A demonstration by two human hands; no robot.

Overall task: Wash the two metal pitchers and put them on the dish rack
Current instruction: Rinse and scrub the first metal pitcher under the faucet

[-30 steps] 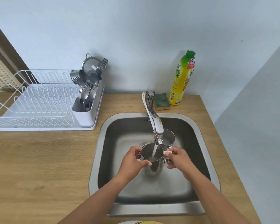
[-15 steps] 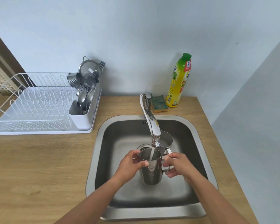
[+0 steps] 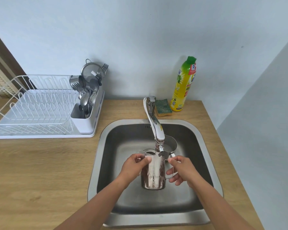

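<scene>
Held pitcher: a shiny cylindrical steel pitcher is held over the middle of the sink basin, tipped so its mouth points away from the camera, up under the tap spout; its side and base face the viewer.
Left hand: the left hand wraps the pitcher's left side, thumb laid across the wall near the rim, the other fingers curled round behind; the forearm comes up from the lower left.
Right hand: the right hand pinches the thin wire-like handle on the pitcher's right side, thumb and forefinger at the top of the loop, lower fingers loosely bent beneath it; the forearm comes in from the lower right.
Second pitcher: another steel pitcher stands upright in the basin just behind the held one, partly hidden by the spout.
Tap: a chrome tap arches from the back rim, its nozzle right above the held pitcher; I cannot tell whether water is running.
Sink: a square stainless steel sink is set in the wooden worktop.
Behind the sink: a green-topped sponge lies beside a yellow dish soap bottle with a green cap.
Dish rack: a white wire dish rack sits on the worktop, left of the sink, its plate slots bare; its white cutlery holder is crowded with metal utensils.
</scene>
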